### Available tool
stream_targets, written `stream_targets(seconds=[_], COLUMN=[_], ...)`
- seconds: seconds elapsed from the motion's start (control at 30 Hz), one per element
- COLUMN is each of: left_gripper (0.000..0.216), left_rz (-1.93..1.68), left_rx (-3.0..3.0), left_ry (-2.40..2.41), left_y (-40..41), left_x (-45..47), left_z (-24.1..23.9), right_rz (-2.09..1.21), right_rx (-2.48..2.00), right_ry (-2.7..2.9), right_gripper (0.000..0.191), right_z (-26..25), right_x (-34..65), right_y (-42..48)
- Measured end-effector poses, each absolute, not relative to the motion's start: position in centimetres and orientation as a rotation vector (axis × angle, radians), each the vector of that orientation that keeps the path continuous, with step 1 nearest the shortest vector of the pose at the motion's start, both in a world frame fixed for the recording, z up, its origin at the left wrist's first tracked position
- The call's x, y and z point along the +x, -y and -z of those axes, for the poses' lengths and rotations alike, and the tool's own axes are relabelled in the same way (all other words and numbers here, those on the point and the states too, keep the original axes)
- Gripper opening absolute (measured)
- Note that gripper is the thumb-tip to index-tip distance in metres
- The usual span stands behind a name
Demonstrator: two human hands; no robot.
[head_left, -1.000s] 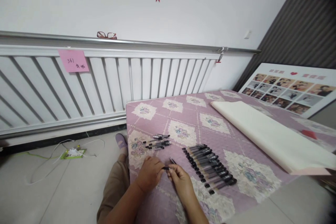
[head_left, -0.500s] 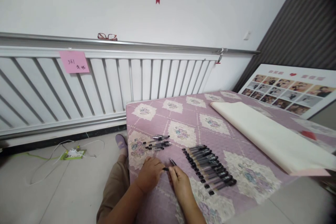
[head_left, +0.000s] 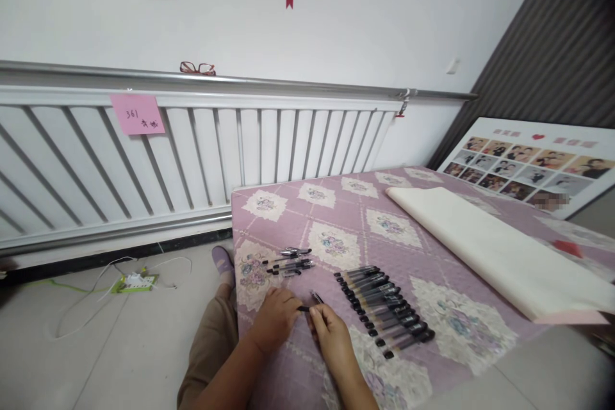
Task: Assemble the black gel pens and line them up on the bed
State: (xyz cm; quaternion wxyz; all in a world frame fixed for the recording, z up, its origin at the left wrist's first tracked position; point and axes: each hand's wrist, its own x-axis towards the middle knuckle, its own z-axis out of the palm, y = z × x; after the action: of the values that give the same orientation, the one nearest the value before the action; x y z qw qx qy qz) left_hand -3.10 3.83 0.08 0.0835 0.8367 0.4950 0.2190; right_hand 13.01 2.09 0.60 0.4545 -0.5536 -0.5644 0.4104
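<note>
At the near edge of the pink table (head_left: 346, 211), your left hand (head_left: 275, 320) and right hand (head_left: 331, 336) meet, fingers of both closed on one black pen (head_left: 303, 309). A row of pens (head_left: 384, 311) lies just right; a small cluster (head_left: 289, 261) lies beyond.

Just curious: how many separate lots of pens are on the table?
3: a long row at the right, a small bunch farther back, one pen between the left hand and right hand.
</note>
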Motion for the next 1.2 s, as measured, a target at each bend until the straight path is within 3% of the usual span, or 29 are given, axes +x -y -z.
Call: stream_targets(seconds=[0.8,1.2], left_gripper=[0.017,0.014], left_rz=[-0.629,-0.632], left_rx=[2.452,2.449], left_ry=[-1.575,-1.577], left_y=[-3.96,-3.92], left_x=[-3.13,-3.08], left_z=[-0.15,-0.33], right_rz=[-1.093,-1.155], right_rx=[-1.341,-1.331], right_ry=[1.191,1.137], right_gripper=[0.030,0.041], right_z=[-0.11,-0.55], right_x=[13.07,13.06], right_y=[-2.02,-2.06])
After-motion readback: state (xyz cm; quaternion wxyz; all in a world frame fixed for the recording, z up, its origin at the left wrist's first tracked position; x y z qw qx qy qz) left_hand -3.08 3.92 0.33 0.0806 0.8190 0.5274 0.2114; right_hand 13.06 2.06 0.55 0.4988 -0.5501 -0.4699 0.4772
